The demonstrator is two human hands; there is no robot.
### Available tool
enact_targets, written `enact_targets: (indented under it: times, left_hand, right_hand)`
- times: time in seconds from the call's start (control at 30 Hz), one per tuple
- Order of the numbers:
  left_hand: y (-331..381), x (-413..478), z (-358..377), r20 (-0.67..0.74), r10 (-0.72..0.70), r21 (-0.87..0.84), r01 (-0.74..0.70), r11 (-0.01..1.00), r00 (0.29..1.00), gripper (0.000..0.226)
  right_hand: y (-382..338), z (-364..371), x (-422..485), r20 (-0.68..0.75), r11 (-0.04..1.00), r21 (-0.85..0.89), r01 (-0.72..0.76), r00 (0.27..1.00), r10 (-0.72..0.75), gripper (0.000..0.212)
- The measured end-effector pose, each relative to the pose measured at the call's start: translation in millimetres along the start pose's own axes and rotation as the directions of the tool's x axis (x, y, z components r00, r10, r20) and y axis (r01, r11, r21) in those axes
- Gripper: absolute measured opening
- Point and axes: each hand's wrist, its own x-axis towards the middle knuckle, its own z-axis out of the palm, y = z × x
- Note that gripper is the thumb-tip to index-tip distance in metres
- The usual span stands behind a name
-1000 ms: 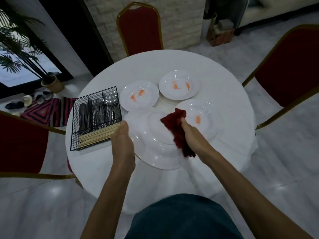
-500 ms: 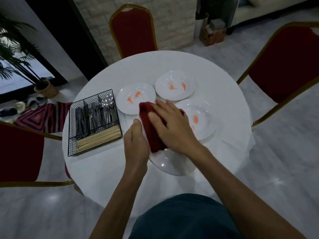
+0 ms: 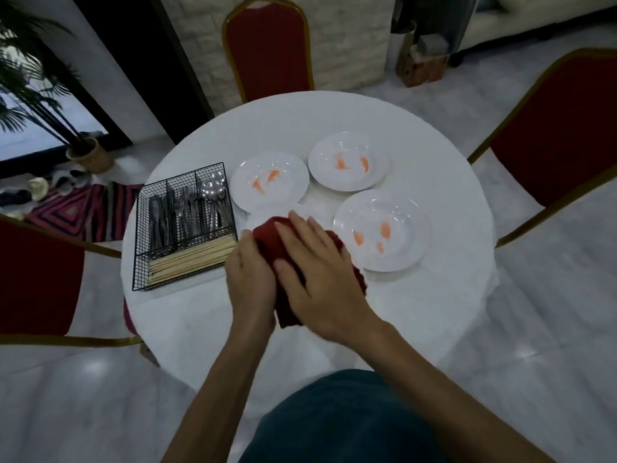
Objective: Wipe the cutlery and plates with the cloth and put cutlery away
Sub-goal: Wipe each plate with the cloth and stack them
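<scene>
A dark red cloth [image 3: 271, 236] lies over a white plate [image 3: 263, 213], of which only a bit of far rim shows. My right hand [image 3: 317, 272] presses flat on the cloth with fingers straight. My left hand [image 3: 250, 282] grips the plate's left edge beside the cloth. Three more white plates with orange smears sit on the round white table [image 3: 334, 118]: one far left [image 3: 287, 192], one far middle [image 3: 350, 177], one to the right [image 3: 404, 225]. A black wire basket [image 3: 140, 248] at the left holds knives, forks, spoons and wooden chopsticks.
Red chairs with gold frames stand behind the table [image 3: 267, 45], at the right [image 3: 561, 135] and at the left [image 3: 36, 279]. A potted plant [image 3: 83, 155] and a striped rug [image 3: 80, 212] are on the floor at the far left.
The right hand went from gripping the cloth at the plate's right side to lying flat on it over the plate. The left hand moved in close beside it.
</scene>
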Motion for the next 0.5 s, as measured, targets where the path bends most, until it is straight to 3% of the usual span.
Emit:
enact_targets:
  times: [0.13, 0.27, 0.3, 0.37, 0.5]
  left_hand:
    - [2, -17, 4, 0.067, -0.035, 0.001, 0.035, 0.999, 0.997, 0.032]
    - [5, -2, -10, 0.033, -0.172, -0.128, 0.175, 0.976, 0.985, 0.019]
    - [5, 4, -13, 0.009, -0.211, -0.167, 0.209, 0.964, 0.977, 0.027]
    - [0, 15, -18, -0.013, -0.267, -0.217, 0.258, 0.941, 0.964, 0.034]
    - [-3, 13, -11, 0.048, -0.281, -0.136, 0.284, 0.949, 0.959, 0.026]
  right_hand:
    - [37, -14, 41, -0.020, 0.960, 0.199, -0.195, 0.979, 0.203, 0.051]
    - [69, -27, 23, 0.189, 0.866, 0.265, -0.425, 0.903, 0.386, 0.042]
    - [71, -26, 13, 0.209, 0.862, 0.267, -0.430, 0.899, 0.384, 0.043]
    - [66, -19, -6, 0.154, 0.911, 0.247, -0.331, 0.941, 0.300, 0.047]
    - [32, 1, -16, 0.113, 0.999, -0.017, -0.049, 0.992, 0.051, 0.055]
